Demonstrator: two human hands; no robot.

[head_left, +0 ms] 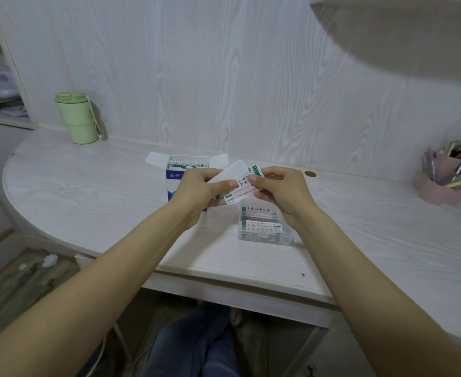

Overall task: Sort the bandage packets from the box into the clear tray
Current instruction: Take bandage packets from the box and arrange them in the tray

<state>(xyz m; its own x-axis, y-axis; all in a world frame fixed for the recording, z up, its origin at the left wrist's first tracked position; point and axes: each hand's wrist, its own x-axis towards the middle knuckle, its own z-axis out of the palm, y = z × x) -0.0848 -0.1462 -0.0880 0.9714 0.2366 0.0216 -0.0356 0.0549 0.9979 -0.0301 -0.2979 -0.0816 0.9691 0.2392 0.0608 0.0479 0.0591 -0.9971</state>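
White-and-green bandage packets [238, 190] are up in the air, held just above the tabletop [93, 202] between both hands. Left hand [196, 190] grips the packets from the left w/ curled fingers, thumb on top; a translucent white sheet or lid [230, 171] is also in that hand, sticking up behind the packets, can't tell exactly what it is. Right hand [281, 193] pinches the right end of the top packet, thumb and forefinger on it.

Just below, on the tabletop, the clear tray [264, 236] sits under the right wrist w/ several packets [259, 223] already lying flat inside, printed side up. Blue-and-white box [173, 178] stands upright behind the left hand, flaps open, more packets visible in its top.

Further out: green lidded cup [76, 118] w/ a strap at far left by the wood-grain wall, pink holder [439, 183] full of pens at far right, a small brass-coloured round disc [310, 174] set in the tabletop beyond the right hand. Blue-clad legs [194, 346] show under the tabletop edge.
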